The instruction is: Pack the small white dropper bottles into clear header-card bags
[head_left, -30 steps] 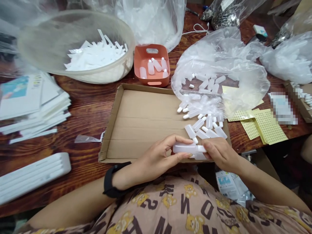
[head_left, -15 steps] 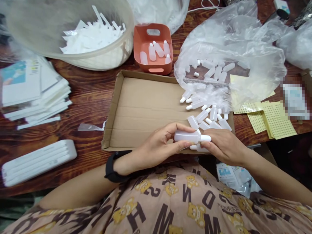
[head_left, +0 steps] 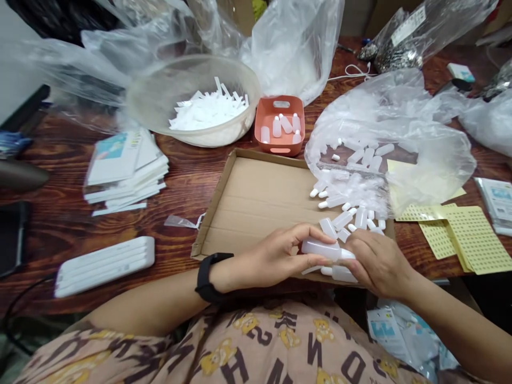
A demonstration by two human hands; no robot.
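Note:
My left hand grips the body of a small translucent white plastic bottle between thumb and fingers. The bottle lies sideways, its white cap pointing right. On that cap my right hand is closed, thumb below and fingers curled over it. Both hands are above the front right of a shallow cardboard tray. Loose bottles lie in the tray around the hands; one bottle is just under them. More bottles spill from a clear plastic bag at the tray's far right corner.
An orange basket with several bottles stands behind the tray. Left of it is a large bowl of white strips. Printed packets and a white power strip lie at left. Yellow sticker sheets are at right.
The view has shifted, so the table's contents appear lower and further right. Both hands keep hold of the same bottle; the right fingers now curl further over its cap.

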